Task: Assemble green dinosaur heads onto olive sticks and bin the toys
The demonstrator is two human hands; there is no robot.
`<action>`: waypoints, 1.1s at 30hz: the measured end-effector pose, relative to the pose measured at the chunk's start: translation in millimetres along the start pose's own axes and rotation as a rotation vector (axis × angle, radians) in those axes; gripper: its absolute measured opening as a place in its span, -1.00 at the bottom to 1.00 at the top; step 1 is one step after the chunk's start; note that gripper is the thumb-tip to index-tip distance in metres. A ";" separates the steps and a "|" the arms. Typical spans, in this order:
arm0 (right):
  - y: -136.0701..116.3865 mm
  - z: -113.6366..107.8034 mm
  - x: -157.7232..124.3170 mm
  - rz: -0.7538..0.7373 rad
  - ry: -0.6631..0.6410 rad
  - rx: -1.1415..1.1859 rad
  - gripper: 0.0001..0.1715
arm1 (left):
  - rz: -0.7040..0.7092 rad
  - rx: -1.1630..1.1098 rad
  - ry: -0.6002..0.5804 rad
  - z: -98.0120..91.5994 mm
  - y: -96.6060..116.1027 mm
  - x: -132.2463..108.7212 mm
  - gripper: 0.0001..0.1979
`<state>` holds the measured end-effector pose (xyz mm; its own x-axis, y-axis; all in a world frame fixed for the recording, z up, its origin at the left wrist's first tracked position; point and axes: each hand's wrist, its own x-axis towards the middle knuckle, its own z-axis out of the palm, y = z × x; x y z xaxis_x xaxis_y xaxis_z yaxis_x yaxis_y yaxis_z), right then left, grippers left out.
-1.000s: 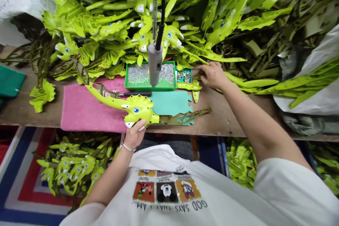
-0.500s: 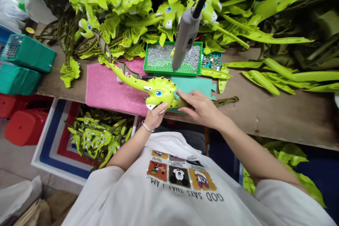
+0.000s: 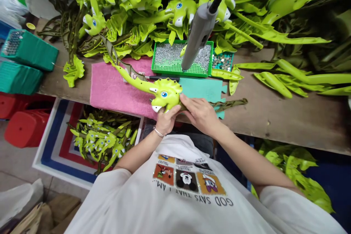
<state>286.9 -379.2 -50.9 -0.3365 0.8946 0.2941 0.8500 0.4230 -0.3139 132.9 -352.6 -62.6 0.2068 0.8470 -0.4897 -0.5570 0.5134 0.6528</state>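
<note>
A lime-green plastic dinosaur toy (image 3: 161,93) with a blue eye and a long neck lies across the pink towel (image 3: 109,89) at the near edge of the wooden bench (image 3: 274,113). My left hand (image 3: 166,119) grips its head from below. My right hand (image 3: 199,111) is closed on the toy's body just right of the head, over the teal foam sheet (image 3: 203,89). A grey powered screwdriver (image 3: 199,34) hangs on a cable above a green tray of screws (image 3: 179,67).
A big heap of green dinosaur parts (image 3: 153,3) fills the back of the bench. More lie loose at right (image 3: 274,80) and in a floor bin (image 3: 101,142). Teal boxes (image 3: 24,56) and red stools (image 3: 19,128) stand at left. A small dish of screws (image 3: 222,62) adjoins the tray.
My right hand left the loose parts at the far right of the bench and came back to grip the toy beside my left hand. My head turned left and down.
</note>
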 end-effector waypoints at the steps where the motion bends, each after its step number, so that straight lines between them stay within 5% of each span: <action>1: -1.1 -0.7 -0.4 -0.005 -0.027 -0.008 -0.45 | -0.006 -0.002 0.006 0.0 -0.4 -0.5 -0.48; 8: -9.9 -0.7 -0.2 0.118 -0.057 0.072 -0.41 | 0.048 0.058 0.055 0.6 2.6 1.3 -0.53; 12: 7.6 -20.1 3.8 0.251 -0.215 0.308 -0.28 | 0.102 0.123 0.023 -5.1 9.2 0.2 -0.51; 18: 18.4 -38.0 22.2 0.447 -0.443 0.689 -0.59 | 0.196 0.240 0.044 -22.3 14.7 -1.8 -0.49; 22: 10.8 -37.0 38.9 0.423 -0.508 0.578 -0.60 | 0.194 0.225 0.055 -33.9 17.7 -9.9 -0.41; 25: 11.4 -37.8 46.3 0.403 -0.570 0.387 -0.57 | -0.093 0.318 -0.092 -43.9 25.3 -29.6 -0.47; 27: 12.3 -38.5 48.4 0.409 -0.608 0.309 -0.56 | -0.264 0.570 -0.380 -47.1 33.5 -42.1 -0.53; 28: 11.8 -38.7 49.0 0.412 -0.624 0.291 -0.56 | -0.202 0.739 -0.531 -46.1 38.1 -45.2 -0.58; 30: 8.0 -38.9 49.6 0.407 -0.637 0.276 -0.59 | 0.218 1.107 -0.713 -38.1 46.4 -41.9 -0.70; 33: -0.4 -39.4 47.2 0.377 -0.611 0.261 -0.66 | 0.863 1.666 -0.671 -17.4 53.1 -16.7 -0.57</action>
<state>286.7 -342.8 -1.3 -0.2713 0.8740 -0.4033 0.8539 0.0252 -0.5198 85.9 -341.8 -29.8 0.7777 0.5995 0.1894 0.4237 -0.7223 0.5465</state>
